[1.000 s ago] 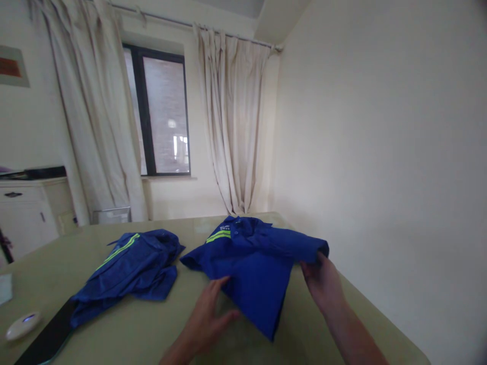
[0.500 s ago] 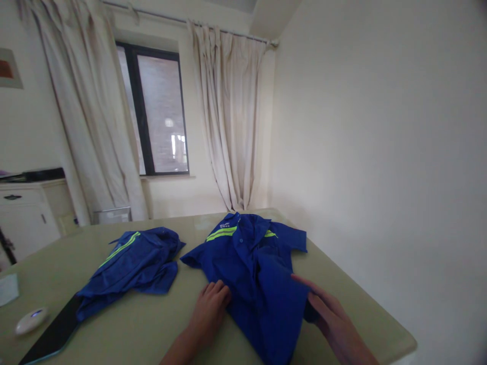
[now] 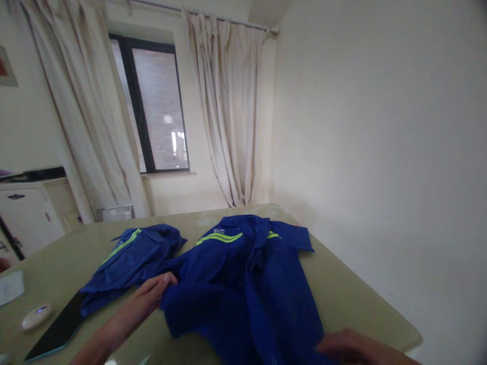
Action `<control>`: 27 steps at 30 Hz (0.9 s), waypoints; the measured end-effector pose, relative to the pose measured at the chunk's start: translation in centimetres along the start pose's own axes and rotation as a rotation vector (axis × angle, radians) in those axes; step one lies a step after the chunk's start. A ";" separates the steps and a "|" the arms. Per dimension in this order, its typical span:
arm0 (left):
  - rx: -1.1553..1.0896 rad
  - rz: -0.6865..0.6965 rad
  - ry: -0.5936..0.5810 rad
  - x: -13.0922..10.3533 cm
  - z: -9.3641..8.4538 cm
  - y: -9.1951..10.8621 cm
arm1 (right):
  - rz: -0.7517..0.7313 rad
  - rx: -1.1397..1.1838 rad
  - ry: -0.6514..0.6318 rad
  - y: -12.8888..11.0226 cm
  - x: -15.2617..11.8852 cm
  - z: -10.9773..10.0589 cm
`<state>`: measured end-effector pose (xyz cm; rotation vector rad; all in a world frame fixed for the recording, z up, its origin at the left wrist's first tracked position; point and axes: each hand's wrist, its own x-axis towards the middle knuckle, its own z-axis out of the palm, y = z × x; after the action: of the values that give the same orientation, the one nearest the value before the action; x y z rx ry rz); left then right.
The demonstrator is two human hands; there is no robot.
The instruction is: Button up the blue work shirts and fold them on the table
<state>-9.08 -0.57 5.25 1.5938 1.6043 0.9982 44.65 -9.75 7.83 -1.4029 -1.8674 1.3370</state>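
Observation:
A blue short-sleeved work shirt (image 3: 281,284) with yellow-green stripes lies on the table, its collar away from me and its front panels spread. My left hand (image 3: 158,286) is closed on the left edge of this shirt, and the cloth beside it is lifted and blurred. At the lower right, my right hand (image 3: 350,342) touches the shirt's edge near the hem. Its fingers are smeared by motion, so their grip is unclear. To the left lies a second blue garment (image 3: 133,258) with the same stripes, crumpled and partly over a dark flat board (image 3: 57,329).
A white mouse-like object (image 3: 36,317) and a pale sheet (image 3: 11,289) lie on the left of the greenish table (image 3: 365,314). A wall (image 3: 380,177) runs along the table's right side. Curtains (image 3: 236,111) and a window (image 3: 160,106) are behind it.
My left hand has moved left, pulling the shirt's left side outward. My right hand has moved down and right toward the hem. The shirt is spread wider and flatter.

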 end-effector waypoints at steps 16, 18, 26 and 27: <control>0.623 -0.106 0.167 6.7 -0.5 -2.7 | -0.087 -0.772 0.442 1.8 20.8 5.4; 0.612 0.026 0.330 6.4 -0.2 -0.5 | -0.098 -0.798 0.424 1.8 21.4 5.7; 0.502 0.665 -0.299 0.6 7.8 6.0 | -0.138 -0.784 0.367 1.8 22.9 4.9; 0.471 0.617 -0.275 0.6 8.6 5.9 | -0.137 -0.788 0.365 1.8 22.9 5.0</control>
<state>1.24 0.41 6.20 2.5233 1.2280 0.6579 32.76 8.83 -0.23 -1.6737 -2.2599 0.2166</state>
